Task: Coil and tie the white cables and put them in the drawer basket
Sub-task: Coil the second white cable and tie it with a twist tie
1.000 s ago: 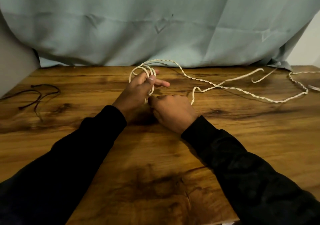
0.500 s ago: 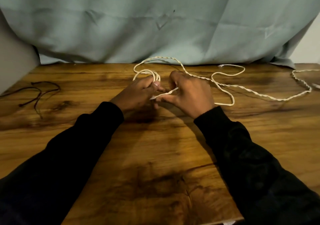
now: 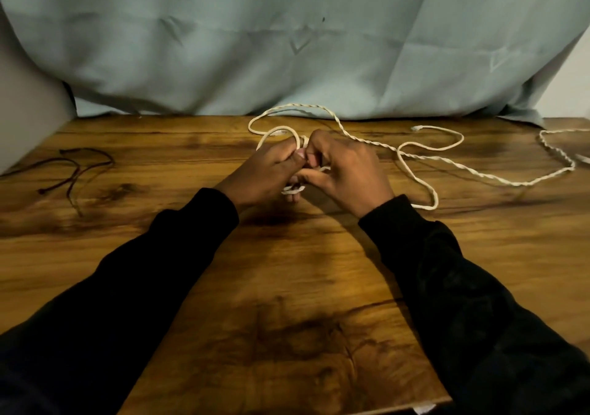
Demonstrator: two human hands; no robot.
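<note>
Task status: coiling in progress, early stage. The left hand [image 3: 261, 172] holds a small bundle of loops of the white cable [image 3: 415, 156], fingers curled around the turns. The right hand [image 3: 348, 172] meets it thumb to thumb, fingers bent and pinching the cable at the bundle. Most of the cable is uncoiled: it trails to the right across the wooden table [image 3: 287, 271] in loose bends, with one plug end [image 3: 416, 128] near the cloth. No tie is fitted. No drawer basket is in view.

Materials: the cable is a thin, twisted, matte white cord, limp and easily bent. The table has a glossy dark-grained surface. A wrinkled pale green cloth [image 3: 287, 38] hangs behind. A thin dark cord [image 3: 76, 169] lies at the left, well apart
</note>
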